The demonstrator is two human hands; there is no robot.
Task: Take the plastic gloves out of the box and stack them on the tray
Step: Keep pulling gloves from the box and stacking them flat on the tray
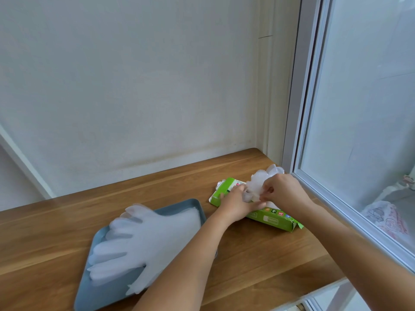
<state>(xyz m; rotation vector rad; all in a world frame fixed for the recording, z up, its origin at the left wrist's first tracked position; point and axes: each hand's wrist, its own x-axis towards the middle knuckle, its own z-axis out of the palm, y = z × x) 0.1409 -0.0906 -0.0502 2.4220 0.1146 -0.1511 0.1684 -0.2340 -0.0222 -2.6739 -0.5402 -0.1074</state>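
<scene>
Far left, on the wooden desk (45, 243): a blue-grey tray (98, 292), set at a slant, near corner cut off by the bottom edge of the view. Holds a stack of clear plastic gloves (152, 239), laid flat, finger ends pointing left and spilling over the tray's left rim, cuffs toward its far right corner. Behind, a plain off-white wall (134, 86) meeting the desk's back edge.

Right of the tray and just apart from it: a green cardboard glove box (276, 222). Lies flat on the desk at an angle, right end flap sticking out. Across the tray's near right corner, the left forearm, reaching up to the box. Left grip (235, 205) open, laid flat on the box top, fingers straight and pointing right. Presses on the box, fingertips touching the glove at its opening. Above that opening, one crumpled plastic glove (258, 185), bunched and lifted, lower part at the box, upper part fanning out past the knuckles of the other hand. Right grip (285, 191) closed on this glove, fingers curled, thumb and fingertips pinching the film just over the box.

Far right: a white window frame (301, 108) rising from the desk's right edge, with a cloudy pane (370, 108). Behind the glass, low down, a pale pink-patterned thing (386, 221), too blurred to name.
</scene>
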